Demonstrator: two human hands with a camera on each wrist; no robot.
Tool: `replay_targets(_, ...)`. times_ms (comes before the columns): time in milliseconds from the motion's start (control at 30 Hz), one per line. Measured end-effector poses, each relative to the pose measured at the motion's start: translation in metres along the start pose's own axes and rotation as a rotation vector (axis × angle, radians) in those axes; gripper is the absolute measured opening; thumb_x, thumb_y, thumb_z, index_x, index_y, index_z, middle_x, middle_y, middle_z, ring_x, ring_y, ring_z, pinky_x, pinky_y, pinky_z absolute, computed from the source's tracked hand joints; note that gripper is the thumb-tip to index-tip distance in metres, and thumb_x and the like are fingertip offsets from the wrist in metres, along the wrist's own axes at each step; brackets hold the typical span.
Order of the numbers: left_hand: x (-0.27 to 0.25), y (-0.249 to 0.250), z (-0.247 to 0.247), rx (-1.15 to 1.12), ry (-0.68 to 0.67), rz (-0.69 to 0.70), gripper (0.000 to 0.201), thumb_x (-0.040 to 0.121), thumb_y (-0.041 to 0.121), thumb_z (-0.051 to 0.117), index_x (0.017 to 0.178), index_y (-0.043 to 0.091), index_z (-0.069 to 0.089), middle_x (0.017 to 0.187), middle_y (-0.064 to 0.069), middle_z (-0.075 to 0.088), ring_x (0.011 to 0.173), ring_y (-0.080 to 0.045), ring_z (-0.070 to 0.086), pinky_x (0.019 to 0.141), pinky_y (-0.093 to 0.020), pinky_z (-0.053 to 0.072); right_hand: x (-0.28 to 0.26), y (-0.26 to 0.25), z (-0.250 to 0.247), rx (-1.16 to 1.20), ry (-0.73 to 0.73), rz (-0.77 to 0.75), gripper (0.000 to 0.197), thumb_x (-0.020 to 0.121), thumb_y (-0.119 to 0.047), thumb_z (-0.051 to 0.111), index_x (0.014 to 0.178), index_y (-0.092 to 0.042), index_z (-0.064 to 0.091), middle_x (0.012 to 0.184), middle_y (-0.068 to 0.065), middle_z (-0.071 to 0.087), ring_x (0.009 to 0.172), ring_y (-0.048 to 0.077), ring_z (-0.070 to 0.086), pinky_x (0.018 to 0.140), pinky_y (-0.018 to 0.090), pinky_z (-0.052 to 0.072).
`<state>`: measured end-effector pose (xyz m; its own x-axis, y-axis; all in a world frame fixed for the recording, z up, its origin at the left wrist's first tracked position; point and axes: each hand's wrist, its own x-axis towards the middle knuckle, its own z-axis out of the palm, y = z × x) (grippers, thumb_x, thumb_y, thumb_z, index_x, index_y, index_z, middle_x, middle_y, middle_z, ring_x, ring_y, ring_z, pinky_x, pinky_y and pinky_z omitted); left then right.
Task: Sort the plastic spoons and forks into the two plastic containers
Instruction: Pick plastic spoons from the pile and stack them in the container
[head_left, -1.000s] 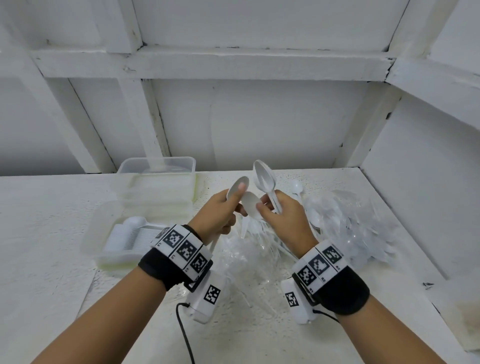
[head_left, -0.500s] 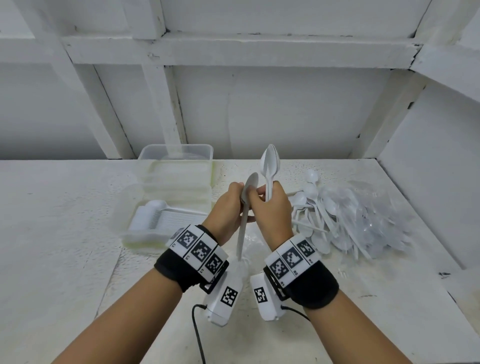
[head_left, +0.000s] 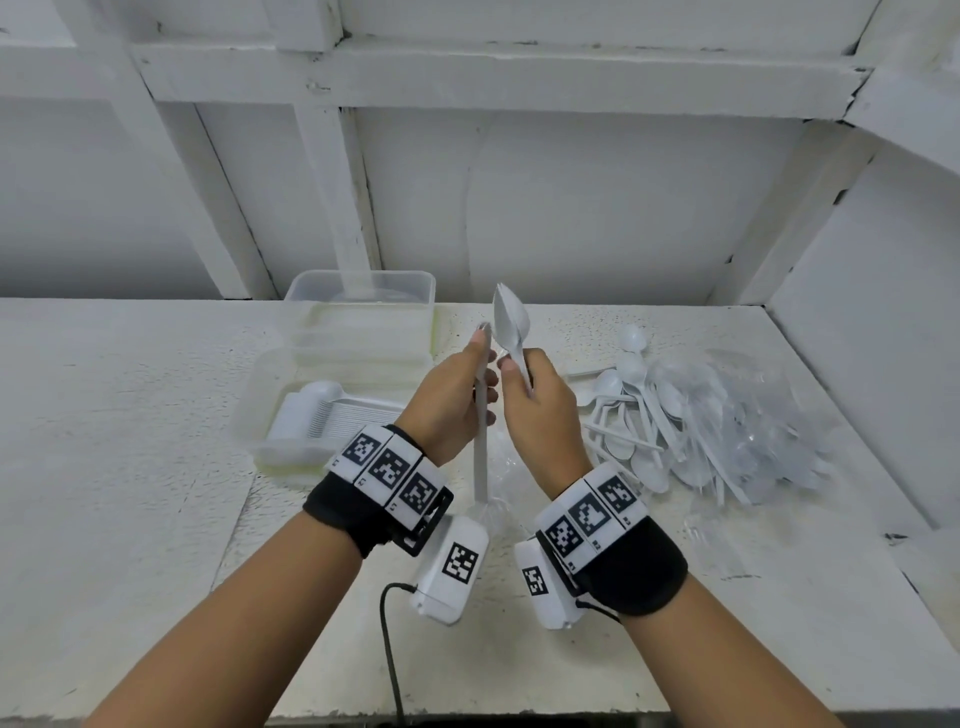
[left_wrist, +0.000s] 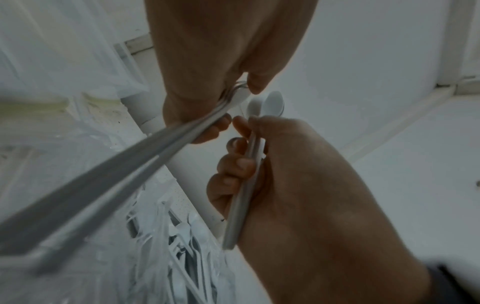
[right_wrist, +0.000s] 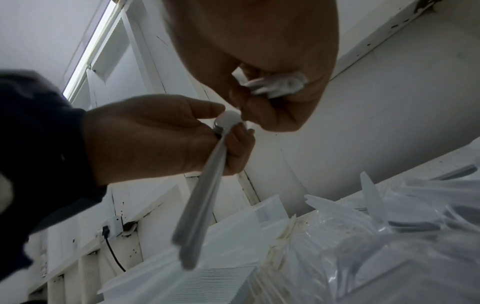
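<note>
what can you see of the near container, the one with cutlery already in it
The near container is a shallow, translucent plastic tub with rounded corners, resting flat on the white table to the left of the left hand. Inside lies a tightly nested row of white plastic utensils, handles pointing right; whether they are spoons or forks cannot be told. Its far edge meets a second, clear container behind it. No hand touches it.
</note>
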<state>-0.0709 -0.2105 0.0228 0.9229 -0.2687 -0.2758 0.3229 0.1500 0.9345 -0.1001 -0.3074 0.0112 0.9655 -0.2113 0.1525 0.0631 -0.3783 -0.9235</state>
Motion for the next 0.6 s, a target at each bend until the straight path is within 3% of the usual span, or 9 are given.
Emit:
replay_targets(67, 0.0049, 0.0032, -0.003, -0.062, 0.0, -0.004, 0.04, 0.098, 0.042, 0.036, 0.109, 0.006, 0.05, 0.083, -0.006, 0.057, 0.083, -0.023, 0.055, 0.073, -0.029, 0.048, 0.0022, 0.0019, -0.0008, -0.012, -0.042, -0.007, 0.02, 0.098, -0.023, 0.043, 0.093, -0.01, 0.058, 0.08, 0.002, 0.063, 0.068, 0.005, 0.056, 0.055, 0.014, 0.039)
replay_targets(133, 0.0089, 0.0053, -0.0051, -0.121, -0.023, -0.009, 0.04, 0.1, 0.039, 0.032, 0.109, 0.006, 0.052, 0.083, -0.006, 0.056, 0.076, -0.018, 0.06, 0.065, -0.028, 0.053, 0.0045, 0.0035, -0.0015, -0.045, -0.08, -0.012, 0.024, 0.097, -0.024, 0.044, 0.095, -0.008, 0.061, 0.084, 0.007, 0.065, 0.075, 0.015, 0.059, 0.059, 0.017, 0.04)
replay_targets(267, 0.0114, 0.0079, -0.0034, -0.159, -0.021, -0.007, 0.04, 0.1, 0.042, 0.029, 0.103, 0.009, 0.053, 0.079, -0.003, 0.057, 0.062, -0.01, 0.063, 0.057, -0.025, 0.052, 0.0033, 0.0052, -0.0036, -0.115, -0.158, -0.038, 0.022, 0.097, -0.025, 0.045, 0.092, -0.013, 0.063, 0.066, -0.005, 0.054, 0.058, 0.003, 0.046, 0.053, 0.011, 0.036)
replay_targets(367, 0.0106, 0.007, -0.0023, -0.132, -0.017, 0.014, 0.041, 0.099, 0.042, 0.035, 0.11, 0.008, 0.053, 0.084, -0.002, 0.06, 0.075, -0.012, 0.062, 0.071, -0.026, 0.051, 0.0016, 0.0055, -0.0031, -0.081, -0.192, -0.02, 0.026, 0.097, -0.027, 0.044, 0.091, -0.011, 0.063, 0.067, -0.004, 0.054, 0.06, 0.006, 0.047, 0.055, 0.013, 0.036)
replay_targets(467, 0.0088, 0.0057, -0.0026, -0.115, 0.011, 0.014, 0.037, 0.099, 0.038, 0.038, 0.115, 0.006, 0.049, 0.099, -0.014, 0.053, 0.095, -0.027, 0.052, 0.086, -0.035, 0.042, 0.0007, 0.0049, -0.0028, -0.053, -0.217, 0.03, 0.036, 0.098, -0.031, 0.042, 0.084, -0.001, 0.057, 0.064, 0.003, 0.05, 0.058, 0.014, 0.045, 0.059, 0.03, 0.041)
replay_targets(533, 0.0091, 0.0049, -0.0044, -0.115, 0.027, 0.023, 0.033, 0.1, 0.035, 0.037, 0.109, 0.006, 0.049, 0.097, -0.016, 0.05, 0.091, -0.028, 0.05, 0.081, -0.036, 0.044, 0.0001, 0.0044, -0.003, -0.059, -0.219, 0.043, 0.039, 0.099, -0.032, 0.039, 0.087, 0.0, 0.056, 0.071, 0.009, 0.054, 0.064, 0.017, 0.049, 0.062, 0.037, 0.046)
replay_targets(600, 0.0084, 0.0054, -0.0063, -0.127, 0.047, 0.041, 0.031, 0.1, 0.034, 0.037, 0.095, 0.008, 0.051, 0.081, -0.008, 0.053, 0.076, -0.019, 0.054, 0.071, -0.032, 0.046, 0.0002, 0.0042, -0.0041, -0.106, -0.193, 0.012, 0.038, 0.1, -0.031, 0.035, 0.095, -0.002, 0.058, 0.084, 0.012, 0.059, 0.075, 0.018, 0.053, 0.066, 0.035, 0.044)
